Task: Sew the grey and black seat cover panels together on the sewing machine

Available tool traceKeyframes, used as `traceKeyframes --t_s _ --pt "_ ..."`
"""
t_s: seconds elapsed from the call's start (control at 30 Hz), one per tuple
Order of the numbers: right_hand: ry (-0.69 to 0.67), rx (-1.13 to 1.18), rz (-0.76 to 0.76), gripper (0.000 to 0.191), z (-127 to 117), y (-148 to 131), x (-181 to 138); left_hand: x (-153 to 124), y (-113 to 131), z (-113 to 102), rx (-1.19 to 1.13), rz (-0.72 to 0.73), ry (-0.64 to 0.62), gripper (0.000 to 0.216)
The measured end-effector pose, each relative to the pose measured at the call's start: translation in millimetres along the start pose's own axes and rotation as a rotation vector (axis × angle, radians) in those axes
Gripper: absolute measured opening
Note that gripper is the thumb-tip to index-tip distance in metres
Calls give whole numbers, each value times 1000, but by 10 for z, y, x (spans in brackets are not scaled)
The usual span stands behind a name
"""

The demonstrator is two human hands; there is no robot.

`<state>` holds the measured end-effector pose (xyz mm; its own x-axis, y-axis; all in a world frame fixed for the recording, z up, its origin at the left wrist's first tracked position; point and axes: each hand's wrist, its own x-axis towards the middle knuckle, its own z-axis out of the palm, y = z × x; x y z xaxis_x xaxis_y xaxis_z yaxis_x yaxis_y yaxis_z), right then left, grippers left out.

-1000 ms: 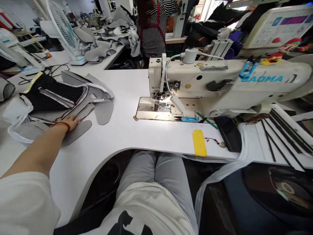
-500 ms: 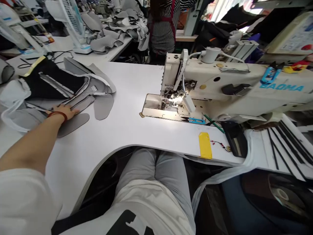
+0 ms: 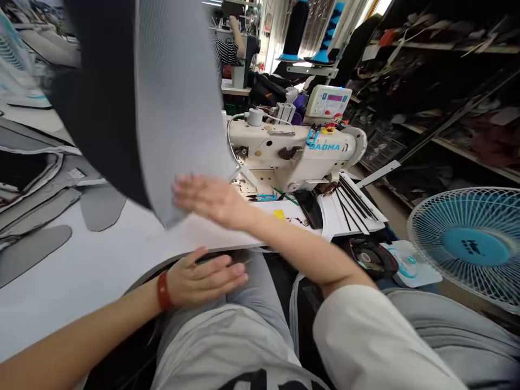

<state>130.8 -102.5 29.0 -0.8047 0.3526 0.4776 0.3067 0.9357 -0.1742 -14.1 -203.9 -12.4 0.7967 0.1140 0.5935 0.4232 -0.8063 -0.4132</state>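
Upper left, a blurred grey-and-black panel rises above bare counter. The right hand is at its lower edge, grip unclear. Lower centre, the left hand, spread and empty, is near the counter's curved edge.

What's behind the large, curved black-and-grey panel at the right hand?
Behind the panel, a cream-white sewing machine and a person's striped sleeve emerge along its right edge. It covers some of the machine's left end; anything else directly behind it can't be seen.
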Motion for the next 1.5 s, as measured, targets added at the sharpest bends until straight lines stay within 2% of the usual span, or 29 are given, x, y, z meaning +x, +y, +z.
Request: traceKeyframes --t_s 0.07,0.1,0.17,0.2,0.23,0.3,0.37,0.43,0.5,0.57,0.63,0.7,0.77,0.8,0.87,0.93,1.0,1.1,1.17,1.27,1.4,1.5 --pt "-62 -111 -167 29 236 72 -315 -344 45 -40 -9 -237 -187 45" --pt "-65 -190 -153 31 336 134 -548 -539 15 -35 -21 -314 -294 47" --pt "5 -345 115 33 404 337 -1086 -865 -85 31 -32 -367 -454 47" --pt "91 -479 482 36 357 478 -1350 -965 -138 88 -22 -358 -483 47" --pt "133 -552 674 39 265 640 -1583 -1011 -184 157 -5 -342 -487 48" --pt "148 -632 871 38 13 989 -1907 -954 -249 312 16 -302 -459 51" --pt "94 -658 963 30 -204 1292 -2024 -767 -283 465 -28 -233 -386 49" --pt "23 -654 996 23 -307 1466 -2004 -566 -293 591 -112 -189 -318 45" --pt "-29 -641 1001 20 -328 1469 -1957 -437 -284 678 -173 -174 -279 43" --pt "-55 -642 1010 19 -350 1301 -1954 -400 -263 724 -184 -190 -270 42" --pt "-6 -575 1057 19 -424 1005 -1989 -412 -239 735 -174 -218 -275 42" --pt "139 -278 1134 18 -529 664 -1989 -419 -224 727 -174 -239 -296 40" --pt "208 170 1120 30 -579 370 -1880 -400 -226 714 -180 -248 -317 37" --pt "242 315 1093 33 -555 263 -1777 -384 -232 708 -183 -248 -327 37" --pt "303 448 1024 26 -390 147 -1494 -351 -242 697 -192 -243 -349 40" --pt "276 511 938 32 -119 152 -1179 -322 -239 682 -199 -232 -387 42" --pt "168 552 827 35 154 225 -922 -296 -216 667 -191 -234 -424 39" --pt "151 437 724 32 378 320 -751 -249 -163 656 -151 -253 -442 33" --pt "177 365 715 33 395 338 -752 -221 -140 664 -123 -251 -430 31" --pt "146 414 762 31 365 348 -782 -195 -143 685 -90 -226 -417 29" --pt "240 388 796 33 388 397 -721 -139 -177 721 -98 -176 -475 30" --pt "128 552 790 30 359 401 -711 -66 -216 774 -117 -109 -494 29"
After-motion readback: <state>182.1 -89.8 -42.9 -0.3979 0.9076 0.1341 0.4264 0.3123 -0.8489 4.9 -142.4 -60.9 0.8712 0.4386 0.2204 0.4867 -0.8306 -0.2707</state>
